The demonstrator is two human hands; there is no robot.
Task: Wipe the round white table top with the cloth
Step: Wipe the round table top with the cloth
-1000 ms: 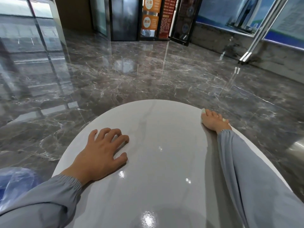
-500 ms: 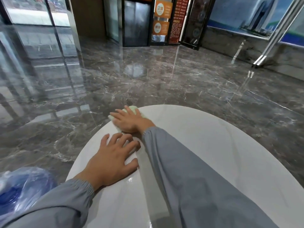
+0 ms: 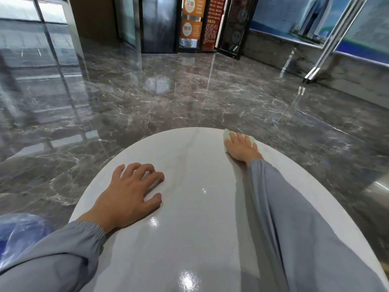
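Note:
The round white table top fills the lower middle of the head view, glossy with light spots. My right hand lies flat with straight fingers on a pale green cloth near the table's far right edge; the cloth shows only at the fingertips and beside the hand. My left hand rests palm down on the table's left side, fingers spread and slightly bent, holding nothing. Both arms wear grey-blue sleeves.
Dark polished marble floor surrounds the table. A blue object wrapped in clear plastic sits low at the left beside the table. Glass panels stand at the left, doors and orange signs at the back, and a metal pole at the right.
My right hand has swept the cloth from the far left edge, just above my left hand, across to the far right edge. My left hand has stayed planted on the table.

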